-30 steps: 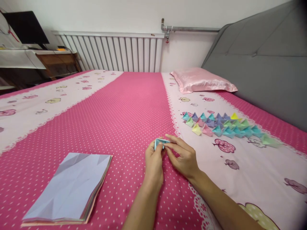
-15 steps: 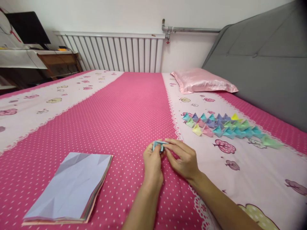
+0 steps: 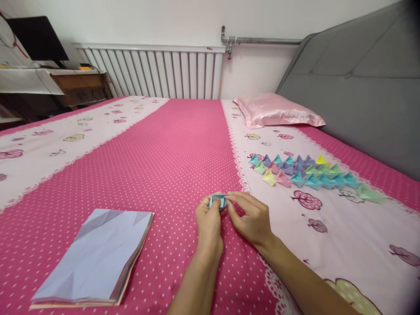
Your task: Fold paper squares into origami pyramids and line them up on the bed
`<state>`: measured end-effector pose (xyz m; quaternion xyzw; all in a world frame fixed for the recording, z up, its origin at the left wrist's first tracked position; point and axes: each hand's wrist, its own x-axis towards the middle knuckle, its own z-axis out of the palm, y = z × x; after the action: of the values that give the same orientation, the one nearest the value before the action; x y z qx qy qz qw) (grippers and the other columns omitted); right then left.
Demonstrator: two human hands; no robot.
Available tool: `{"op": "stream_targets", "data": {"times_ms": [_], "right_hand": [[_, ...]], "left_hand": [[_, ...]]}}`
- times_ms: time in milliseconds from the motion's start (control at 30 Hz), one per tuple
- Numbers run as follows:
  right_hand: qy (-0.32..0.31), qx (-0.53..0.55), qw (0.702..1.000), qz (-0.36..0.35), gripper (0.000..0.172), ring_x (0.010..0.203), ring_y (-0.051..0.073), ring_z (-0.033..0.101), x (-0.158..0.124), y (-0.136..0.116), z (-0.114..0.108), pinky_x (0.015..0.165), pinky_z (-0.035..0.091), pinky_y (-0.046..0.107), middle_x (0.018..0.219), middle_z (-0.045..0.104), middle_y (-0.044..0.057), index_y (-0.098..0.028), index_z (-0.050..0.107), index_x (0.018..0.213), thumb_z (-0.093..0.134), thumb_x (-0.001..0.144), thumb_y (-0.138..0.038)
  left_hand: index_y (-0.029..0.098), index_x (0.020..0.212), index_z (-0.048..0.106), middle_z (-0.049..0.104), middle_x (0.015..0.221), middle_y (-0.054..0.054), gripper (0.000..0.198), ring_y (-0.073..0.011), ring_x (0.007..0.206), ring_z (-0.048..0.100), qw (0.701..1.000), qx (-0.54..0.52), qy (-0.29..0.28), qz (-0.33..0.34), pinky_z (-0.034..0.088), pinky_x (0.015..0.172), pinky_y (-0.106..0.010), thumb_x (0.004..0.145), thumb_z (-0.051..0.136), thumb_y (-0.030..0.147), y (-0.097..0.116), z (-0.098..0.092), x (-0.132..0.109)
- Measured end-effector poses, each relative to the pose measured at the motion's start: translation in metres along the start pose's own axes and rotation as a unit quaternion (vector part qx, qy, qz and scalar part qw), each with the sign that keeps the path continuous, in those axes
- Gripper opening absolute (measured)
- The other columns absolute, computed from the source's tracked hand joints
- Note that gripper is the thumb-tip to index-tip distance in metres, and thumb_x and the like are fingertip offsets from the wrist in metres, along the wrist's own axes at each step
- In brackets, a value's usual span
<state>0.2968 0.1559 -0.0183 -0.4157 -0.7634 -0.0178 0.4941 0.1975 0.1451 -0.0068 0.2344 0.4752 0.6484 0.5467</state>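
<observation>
Pictured at upper left, a black monitor [image 3: 36, 39] on a wooden desk [image 3: 77, 82] draped in white cloth [image 3: 28, 82]; left of top center, a white radiator [image 3: 164, 72] against the wall [image 3: 154, 22], beside a gray pipe [image 3: 265, 40] with a red-handled valve [image 3: 229, 57]. At upper right, a shiny pink pillow [image 3: 278, 110] on a tree-print bedspread [image 3: 193, 140], near a padded gray headboard [image 3: 357, 87].

Fingers [image 3: 243, 200] partly hide the blue paper [image 3: 223, 201], whose smaller folds cannot be made out.

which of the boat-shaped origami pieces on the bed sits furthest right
The pale green origami piece at the near right corner: it lies beyond the rightmost turquoise piece and looks wider than the others.
</observation>
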Motion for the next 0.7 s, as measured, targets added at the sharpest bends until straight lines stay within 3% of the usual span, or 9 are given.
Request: {"op": "stream_targets", "data": {"times_ms": [533,700], "right_hand": [[-0.077,-0.021,0.997,-0.016,0.025,0.091,0.018,0.061,0.0008,-0.0027,-0.0006,0.079,0.051,0.031,0.108,0.063,0.007,-0.021,0.066,0.097,0.055,0.075,-0.018],[-0.065,-0.016,0.998,-0.019,0.021,0.089,0.018,0.061,0.0005,-0.0006,0.0002,0.079,0.051,0.031,0.108,0.064,0.007,-0.022,0.066,0.095,0.055,0.077,-0.020]], "left_hand": [[0.013,0.070,0.056,0.054,0.062,0.001,0.011,-0.0075,0.054,0.047,1.000,-0.010,0.013,0.005,0.035,0.053,-0.019,0.065,0.060,0.022,-0.0030,-0.0019,0.0010],[0.013,0.070,0.056,0.054,0.062,0.001,0.010,-0.0081,0.055,0.046,1.000,0.009,0.014,0.013,0.034,0.053,-0.019,0.067,0.058,0.022,-0.0038,-0.0023,0.0004]]}}
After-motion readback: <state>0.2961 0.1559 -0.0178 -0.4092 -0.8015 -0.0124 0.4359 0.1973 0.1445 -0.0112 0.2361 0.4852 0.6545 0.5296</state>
